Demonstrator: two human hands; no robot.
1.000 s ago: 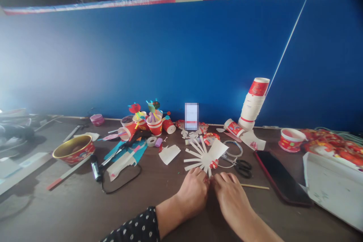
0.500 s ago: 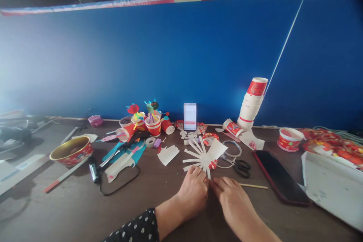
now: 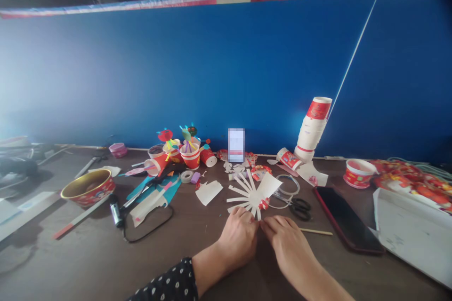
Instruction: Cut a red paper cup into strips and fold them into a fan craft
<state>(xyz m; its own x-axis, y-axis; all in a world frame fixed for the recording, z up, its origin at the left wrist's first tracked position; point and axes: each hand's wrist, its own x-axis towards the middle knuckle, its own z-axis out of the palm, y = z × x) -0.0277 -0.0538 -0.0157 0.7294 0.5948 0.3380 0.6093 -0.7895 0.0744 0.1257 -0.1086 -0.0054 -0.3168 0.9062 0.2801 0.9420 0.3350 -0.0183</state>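
White paper cutout [image 3: 253,197] lies on the dark table [image 3: 197,225] in front of the person, its narrow strips fanned out from a round centre, its lowest strips running down to the hands. The left hand [image 3: 238,233], below a black patterned sleeve [image 3: 173,282], has its fingers curled in at the lower strips; their tips are hidden, so I cannot tell whether they pinch the paper. The right hand [image 3: 291,240] sits just beside it, fingers bent and pointing inward at the end of a strip; its grip cannot be made out either.

Little differs from half a second ago: the right hand sits slightly farther forward, the left hand stays at the same strips, and the cutout keeps its shape. The whole view has shifted slightly.

Just beyond the right hand's knuckles lies a thin wooden stick [image 3: 319,232], with a dark phone [image 3: 348,218] farther right. Black-handled scissors [image 3: 300,209] lie beside the cutout, and a white paper scrap [image 3: 209,193] lies to its left. Farther back stand decorated red cups [image 3: 190,156], a leaning cup stack [image 3: 310,131] and, behind everything, a blue panel [image 3: 226,66].
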